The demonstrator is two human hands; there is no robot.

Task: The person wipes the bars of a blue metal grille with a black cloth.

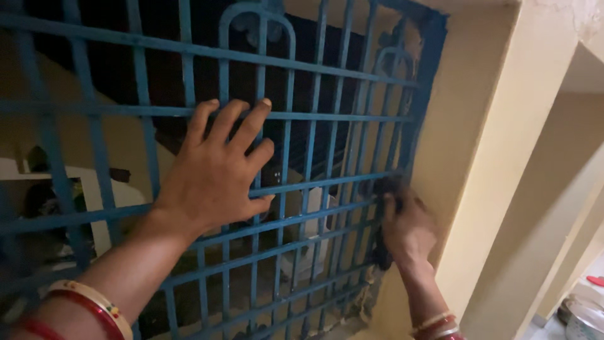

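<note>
Pressing flat and open against the blue window grille (302, 119), the left hand (214, 173) steadies it. The right hand (408, 226), blurred, grips a dark cloth (385, 189) at the grille's right edge beside the cream wall (478, 157). Good wiping probably means firm strokes along each bar and into the corner.

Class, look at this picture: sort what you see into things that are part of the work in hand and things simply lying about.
In use:
- blue window grille, with the left hand pressed flat on it
- dark cloth, blurred, in the right hand at the grille's right edge

Lying about:
- metal pots, lower right
- cream wall
</note>
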